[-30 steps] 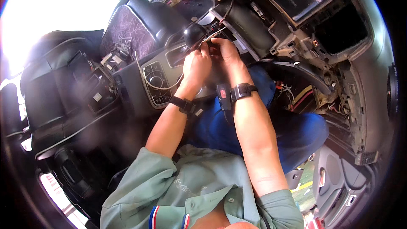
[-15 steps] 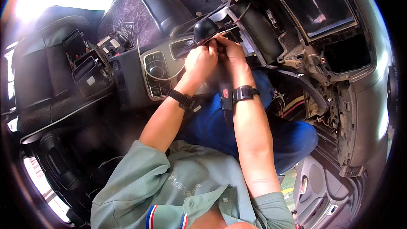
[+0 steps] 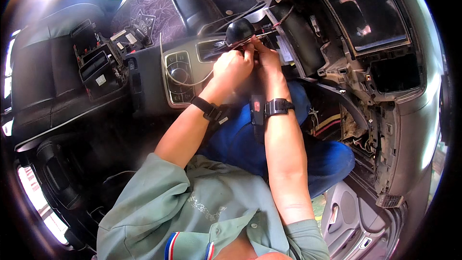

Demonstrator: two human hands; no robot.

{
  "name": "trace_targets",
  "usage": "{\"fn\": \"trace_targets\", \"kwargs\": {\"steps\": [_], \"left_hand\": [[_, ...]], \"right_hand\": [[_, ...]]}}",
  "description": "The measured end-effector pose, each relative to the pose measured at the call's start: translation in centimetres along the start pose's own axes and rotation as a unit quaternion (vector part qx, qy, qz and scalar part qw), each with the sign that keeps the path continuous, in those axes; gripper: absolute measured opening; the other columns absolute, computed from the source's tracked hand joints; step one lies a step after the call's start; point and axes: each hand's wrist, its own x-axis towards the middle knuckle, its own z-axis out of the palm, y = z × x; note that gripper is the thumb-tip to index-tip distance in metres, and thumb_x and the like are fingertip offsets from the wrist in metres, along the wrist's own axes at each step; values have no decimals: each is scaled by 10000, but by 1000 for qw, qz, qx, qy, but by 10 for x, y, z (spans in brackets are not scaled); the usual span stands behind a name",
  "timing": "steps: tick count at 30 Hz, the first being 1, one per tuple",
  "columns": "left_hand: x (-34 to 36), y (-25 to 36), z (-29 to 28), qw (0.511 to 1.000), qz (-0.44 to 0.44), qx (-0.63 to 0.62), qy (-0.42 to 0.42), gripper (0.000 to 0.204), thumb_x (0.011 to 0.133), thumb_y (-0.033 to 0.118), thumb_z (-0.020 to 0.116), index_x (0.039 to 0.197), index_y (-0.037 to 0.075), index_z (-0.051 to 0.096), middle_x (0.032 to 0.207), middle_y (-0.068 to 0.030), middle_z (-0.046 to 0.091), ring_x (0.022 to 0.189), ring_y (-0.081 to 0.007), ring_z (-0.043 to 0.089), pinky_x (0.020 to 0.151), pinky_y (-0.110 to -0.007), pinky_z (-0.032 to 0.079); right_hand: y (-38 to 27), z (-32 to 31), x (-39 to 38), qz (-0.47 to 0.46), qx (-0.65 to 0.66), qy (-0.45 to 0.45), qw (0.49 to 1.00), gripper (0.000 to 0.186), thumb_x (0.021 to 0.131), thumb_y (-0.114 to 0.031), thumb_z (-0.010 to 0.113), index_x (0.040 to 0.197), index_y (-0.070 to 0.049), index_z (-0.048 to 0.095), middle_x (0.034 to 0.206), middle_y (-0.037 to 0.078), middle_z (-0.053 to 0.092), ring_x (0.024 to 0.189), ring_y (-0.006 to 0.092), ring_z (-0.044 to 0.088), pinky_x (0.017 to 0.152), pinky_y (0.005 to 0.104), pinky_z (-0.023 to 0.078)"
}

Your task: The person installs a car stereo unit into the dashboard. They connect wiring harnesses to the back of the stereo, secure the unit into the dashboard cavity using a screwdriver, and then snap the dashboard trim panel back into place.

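My left hand [image 3: 232, 70] and my right hand [image 3: 266, 61] meet just below a round black gear knob [image 3: 239, 31] on the centre console. Their fingers are pinched together on thin wires [image 3: 242, 43], one of which looks reddish-brown. Fingertips and knuckles hide most of what is pinched. A pale cable [image 3: 185, 84] loops over the console's button panel [image 3: 178, 70] and runs behind my left wrist. Both wrists wear black straps.
Left on the black seat [image 3: 48, 67] lies a removed console part [image 3: 98, 74] with loose pieces. At right is the stripped dashboard [image 3: 339, 60] with an open cavity [image 3: 397, 70] and a dark screen [image 3: 358, 9]. A grey door [image 3: 349, 221] stands at lower right.
The view has shifted slightly, moving the console and knob a little right in the picture. Both hands keep their pinch on the wires, with only small finger movement.
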Motion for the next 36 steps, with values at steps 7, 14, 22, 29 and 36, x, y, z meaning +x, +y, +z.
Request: {"fn": "trace_targets", "kwargs": {"steps": [7,14,22,29,36], "left_hand": [[-32,2,-4,983,16,-90,161,360,943,330,573,1035,-18,587,934,-227,646,889,-391,635,797,-453,495],[-68,2,-19,973,93,-57,205,298,918,236,617,1079,-5,548,965,-164,594,855,-300,581,805,-400,480],[-130,-21,-26,977,130,-65,154,265,886,152,628,1077,-9,538,990,-162,572,917,-305,570,847,-391,463],[-185,-44,-41,985,76,-79,130,306,858,165,657,1065,-25,538,1031,-183,571,987,-350,559,868,-415,461],[-196,-57,-36,982,85,-83,143,312,864,152,663,1092,-17,532,1030,-174,563,934,-335,571,852,-403,468]], "right_hand": [[-16,13,-20,-16,-47,-22,999,399,745,-418,834,772,-49,687,682,41,656,499,87,500,442,240,331],[-9,14,-4,-3,-62,25,998,273,796,-331,789,783,-99,647,655,13,628,469,80,486,400,213,309],[-3,-10,15,13,59,-77,995,129,754,-225,706,829,-140,645,728,-15,619,631,93,520,546,239,396],[-5,9,3,-11,-2,24,1000,156,736,-196,732,823,-88,660,740,16,603,614,118,513,547,243,402],[0,2,7,-44,-17,10,999,243,806,-252,759,932,-58,685,858,46,665,740,161,611,645,293,488]]}}
